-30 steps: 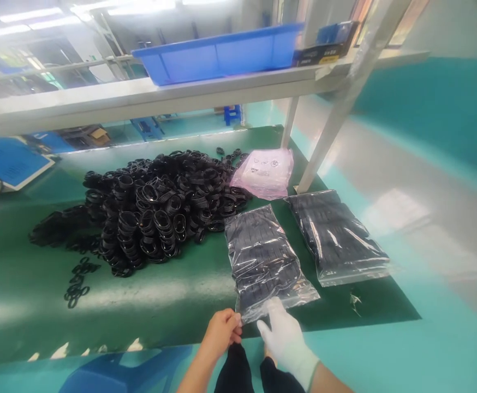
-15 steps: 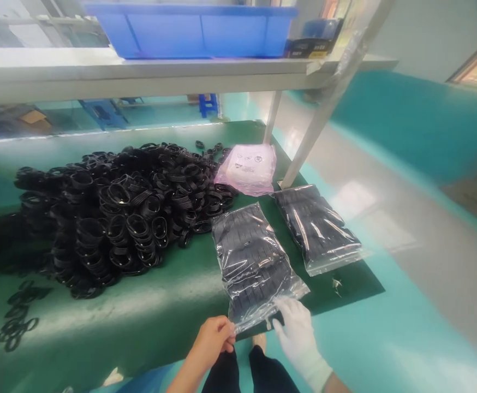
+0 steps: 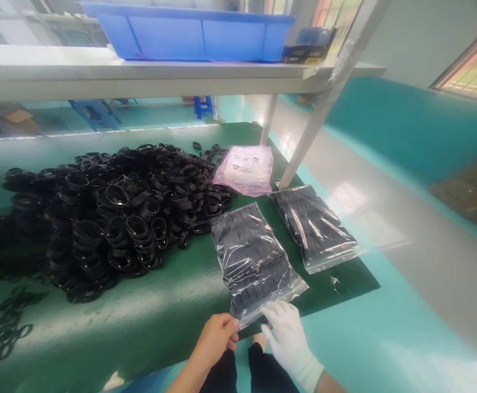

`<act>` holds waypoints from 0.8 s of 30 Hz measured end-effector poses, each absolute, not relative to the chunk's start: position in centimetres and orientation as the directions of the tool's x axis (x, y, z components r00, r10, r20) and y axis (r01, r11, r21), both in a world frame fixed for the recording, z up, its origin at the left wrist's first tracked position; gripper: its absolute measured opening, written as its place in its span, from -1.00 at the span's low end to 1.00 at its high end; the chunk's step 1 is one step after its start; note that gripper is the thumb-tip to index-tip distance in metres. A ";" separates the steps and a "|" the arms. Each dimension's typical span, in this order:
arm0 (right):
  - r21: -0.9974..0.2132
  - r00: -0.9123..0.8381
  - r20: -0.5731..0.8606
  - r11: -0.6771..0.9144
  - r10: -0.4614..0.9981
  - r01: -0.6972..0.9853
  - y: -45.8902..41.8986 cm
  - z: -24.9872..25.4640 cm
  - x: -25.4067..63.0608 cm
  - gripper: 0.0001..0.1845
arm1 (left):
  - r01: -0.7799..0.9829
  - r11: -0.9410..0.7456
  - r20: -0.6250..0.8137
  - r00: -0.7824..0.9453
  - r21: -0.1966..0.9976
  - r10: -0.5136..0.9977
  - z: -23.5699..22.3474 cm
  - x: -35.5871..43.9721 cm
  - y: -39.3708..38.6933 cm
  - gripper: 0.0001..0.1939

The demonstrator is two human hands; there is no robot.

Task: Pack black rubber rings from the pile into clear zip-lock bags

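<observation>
By the left hand [image 3: 219, 335], the corner of a filled clear bag [image 3: 250, 251] is pinched on the tabletop [image 3: 181, 300]; by the gloved right hand [image 3: 290, 338] it is touched, grip unclear. Beyond, a second bag [image 3: 314, 226] is filled; heaped black loops [image 3: 130, 202] are left unbagged.

Light glints on the teal-and-grey floor [image 3: 386, 305] beside the green surface [image 3: 173, 322] and its pale shelf [image 3: 160, 83], while a window [image 3: 473, 68] (barred, far right) breaks the grey-and-teal wall [image 3: 418, 35].

- I can't read the print on the pink translucent plastic bag [image 3: 244, 170].
- The white-gloved right hand [image 3: 285, 333] covers part of the clear black-filled plastic bag [image 3: 255, 256].
</observation>
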State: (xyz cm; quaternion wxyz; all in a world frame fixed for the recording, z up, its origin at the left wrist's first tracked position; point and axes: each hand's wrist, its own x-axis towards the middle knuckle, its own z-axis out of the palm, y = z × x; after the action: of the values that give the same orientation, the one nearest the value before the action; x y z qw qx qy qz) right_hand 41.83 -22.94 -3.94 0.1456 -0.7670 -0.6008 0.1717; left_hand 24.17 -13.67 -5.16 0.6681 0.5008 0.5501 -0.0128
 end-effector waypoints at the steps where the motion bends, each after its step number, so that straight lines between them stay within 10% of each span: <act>1: -0.420 0.226 -0.098 -0.246 0.969 0.874 -22.7 -3.9 41.7 -0.66 | 0.564 0.495 -0.742 0.394 0.661 0.543 -5.2 24.2 -13.8 -0.65; 18: -0.575 -0.188 -0.140 0.074 0.972 0.815 -22.3 -4.2 40.4 -0.59 | 0.497 0.540 -0.716 0.286 0.679 0.637 -4.6 24.5 -15.6 -0.67; 24: -0.531 -0.083 -0.153 -0.011 0.985 0.848 -21.6 -4.4 38.6 -0.52 | 0.481 0.558 -0.725 0.299 0.676 0.620 -4.6 24.4 -15.5 -0.65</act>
State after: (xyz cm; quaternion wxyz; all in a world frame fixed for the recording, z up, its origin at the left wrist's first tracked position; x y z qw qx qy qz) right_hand 38.64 -21.61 -4.43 0.1344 -0.6635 -0.6903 0.2552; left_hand 24.36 -15.54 -4.55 0.6568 0.4673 0.5895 0.0529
